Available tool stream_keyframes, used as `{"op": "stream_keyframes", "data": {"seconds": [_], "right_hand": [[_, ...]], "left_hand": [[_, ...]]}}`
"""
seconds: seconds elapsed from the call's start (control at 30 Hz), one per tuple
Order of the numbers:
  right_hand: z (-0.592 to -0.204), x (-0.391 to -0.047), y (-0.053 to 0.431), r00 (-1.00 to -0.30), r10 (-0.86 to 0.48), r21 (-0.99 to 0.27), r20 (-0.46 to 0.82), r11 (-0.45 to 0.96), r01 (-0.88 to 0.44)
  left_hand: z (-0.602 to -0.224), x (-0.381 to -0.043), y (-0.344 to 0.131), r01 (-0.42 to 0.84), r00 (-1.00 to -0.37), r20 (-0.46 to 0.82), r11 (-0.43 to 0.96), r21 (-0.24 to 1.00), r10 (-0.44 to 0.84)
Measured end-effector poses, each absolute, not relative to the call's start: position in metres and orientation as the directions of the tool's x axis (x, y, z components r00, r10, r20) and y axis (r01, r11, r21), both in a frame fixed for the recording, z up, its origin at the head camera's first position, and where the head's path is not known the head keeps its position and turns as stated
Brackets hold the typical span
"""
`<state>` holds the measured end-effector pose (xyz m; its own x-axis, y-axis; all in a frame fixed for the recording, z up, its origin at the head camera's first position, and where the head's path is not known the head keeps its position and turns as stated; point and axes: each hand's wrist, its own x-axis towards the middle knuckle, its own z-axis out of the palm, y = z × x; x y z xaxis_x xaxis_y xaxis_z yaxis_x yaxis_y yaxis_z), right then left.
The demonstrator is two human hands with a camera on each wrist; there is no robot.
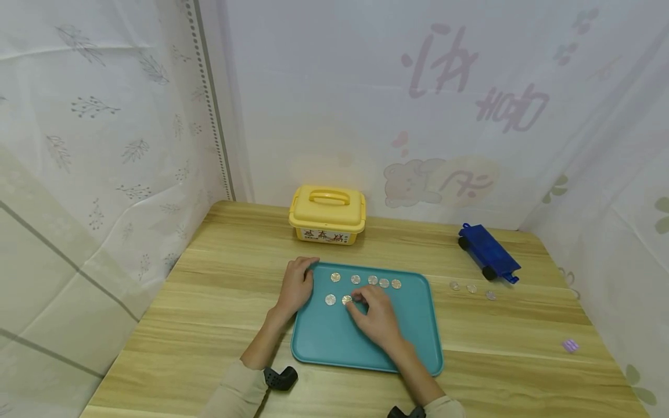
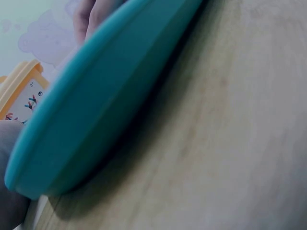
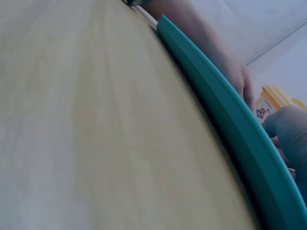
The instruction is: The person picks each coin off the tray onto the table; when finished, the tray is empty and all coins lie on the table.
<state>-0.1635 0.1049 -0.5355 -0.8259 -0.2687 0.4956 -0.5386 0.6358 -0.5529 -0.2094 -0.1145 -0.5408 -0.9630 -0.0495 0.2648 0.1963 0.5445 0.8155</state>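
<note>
My left hand [image 1: 297,285] holds the far left corner of a teal tray [image 1: 366,351], its thumb at the inner side and a finger reaching along the back rim. Over the tray, my right hand [image 1: 377,313] pinches a small round yellowish disc [image 1: 346,300] between thumb and fingertips, low over the surface. To its left lies a clear disc [image 1: 330,299]. A row of several similar discs [image 1: 356,279] runs along the tray's back side. In the left wrist view the tray's side wall [image 2: 91,110] fills much of the picture and hides the discs.
Behind the tray stands a yellow lidded box [image 1: 327,215] with a handle. At the right are a blue toy cart [image 1: 488,251] with black wheels, three clear discs [image 1: 471,288] on the wooden table [image 1: 219,278], and a small purple piece [image 1: 571,346]. Patterned curtains surround the table.
</note>
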Motion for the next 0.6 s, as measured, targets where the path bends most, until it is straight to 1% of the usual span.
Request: {"op": "stream_keyframes", "data": {"seconds": [0.1, 0.27, 0.47, 0.6], "right_hand": [[-0.5381, -0.1624, 0.0999, -0.814, -0.284, -0.518, 0.507, 0.654, -0.551], [-0.5401, -0.1608, 0.0970, -0.832, -0.293, -0.498, 0.470, 0.690, -0.525], [-0.5401, -0.1602, 0.0971, -0.836, -0.308, -0.469, 0.454, 0.715, -0.519], [-0.5388, -0.1599, 0.0975, -0.854, -0.303, -0.477, 0.423, 0.727, -0.494]], "left_hand": [[-0.5400, -0.2088, -0.1145, 0.204, -0.961, 0.273, 0.543, 0.814, -0.049], [-0.5395, -0.2087, -0.1137, 0.194, -0.964, 0.262, 0.542, 0.817, -0.050], [-0.5393, -0.2081, -0.1141, 0.194, -0.963, 0.263, 0.543, 0.817, -0.052], [-0.5401, -0.2089, -0.1137, 0.200, -0.961, 0.272, 0.546, 0.814, -0.053]]}}
